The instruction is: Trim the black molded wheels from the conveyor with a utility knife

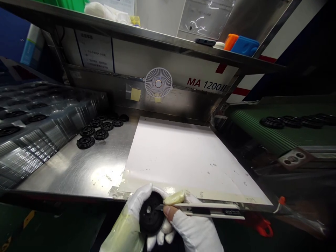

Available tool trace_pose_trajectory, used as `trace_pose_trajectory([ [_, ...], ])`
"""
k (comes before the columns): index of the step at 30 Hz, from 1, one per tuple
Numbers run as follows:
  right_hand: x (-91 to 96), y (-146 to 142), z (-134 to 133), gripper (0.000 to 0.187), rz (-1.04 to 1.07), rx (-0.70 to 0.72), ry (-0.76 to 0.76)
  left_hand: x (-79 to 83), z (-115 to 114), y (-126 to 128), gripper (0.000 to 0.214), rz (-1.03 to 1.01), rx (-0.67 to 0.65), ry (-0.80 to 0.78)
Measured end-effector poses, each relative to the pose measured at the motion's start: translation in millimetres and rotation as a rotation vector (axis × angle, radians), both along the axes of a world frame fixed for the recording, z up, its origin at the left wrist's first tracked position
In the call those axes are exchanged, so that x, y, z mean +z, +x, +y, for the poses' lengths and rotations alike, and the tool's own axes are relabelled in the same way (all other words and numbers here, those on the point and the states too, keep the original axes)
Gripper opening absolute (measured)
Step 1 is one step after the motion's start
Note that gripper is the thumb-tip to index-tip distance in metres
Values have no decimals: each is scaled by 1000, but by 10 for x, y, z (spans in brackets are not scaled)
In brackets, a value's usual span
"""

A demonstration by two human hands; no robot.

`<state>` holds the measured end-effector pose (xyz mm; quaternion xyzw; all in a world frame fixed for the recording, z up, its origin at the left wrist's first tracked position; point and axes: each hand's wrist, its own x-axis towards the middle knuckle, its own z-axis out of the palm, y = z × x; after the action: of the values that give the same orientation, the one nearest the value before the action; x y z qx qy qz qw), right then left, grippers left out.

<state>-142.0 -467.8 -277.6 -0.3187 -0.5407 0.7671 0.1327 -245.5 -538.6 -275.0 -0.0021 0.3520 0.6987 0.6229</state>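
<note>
My left hand point(135, 218), in a white glove, is closed around a round black part point(151, 218) with a small hole at its centre. My right hand point(194, 224), also gloved but with a bare thumb tip, grips a utility knife point(210, 211). The knife's blade points left and lies over the face of the black part, close to the centre hole; whether it touches cannot be told. Both hands are together at the table's front edge, below a white sheet point(178, 154) taped to the metal table point(76, 171).
Several black ribbed discs point(101, 134) lie on the table's left side. Stacked clear trays point(52, 122) with black parts stand at far left. A green conveyor belt point(252, 122) carries more discs on the right. A small white fan point(158, 83) hangs below the shelf point(157, 36).
</note>
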Motion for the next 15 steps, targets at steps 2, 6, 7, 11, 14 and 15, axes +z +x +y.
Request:
trace_pose_trajectory([
  [2,21,-13,12,22,2,19,-13,4,-9,-2,45,-16,-10,12],
  [6,26,-21,38,21,4,18,-24,4,-26,-9,48,-14,-45,43],
  [7,19,-19,40,21,5,7,-23,-2,-26,-8,48,-5,-47,48],
  [11,-20,-4,18,27,9,-43,-17,-28,-7,6,42,-1,-5,33],
  [14,-25,-4,-7,29,17,-63,-21,-22,7,13,40,-28,13,23],
  [15,-20,-7,-11,28,19,-65,-25,-14,8,11,41,-31,11,19],
])
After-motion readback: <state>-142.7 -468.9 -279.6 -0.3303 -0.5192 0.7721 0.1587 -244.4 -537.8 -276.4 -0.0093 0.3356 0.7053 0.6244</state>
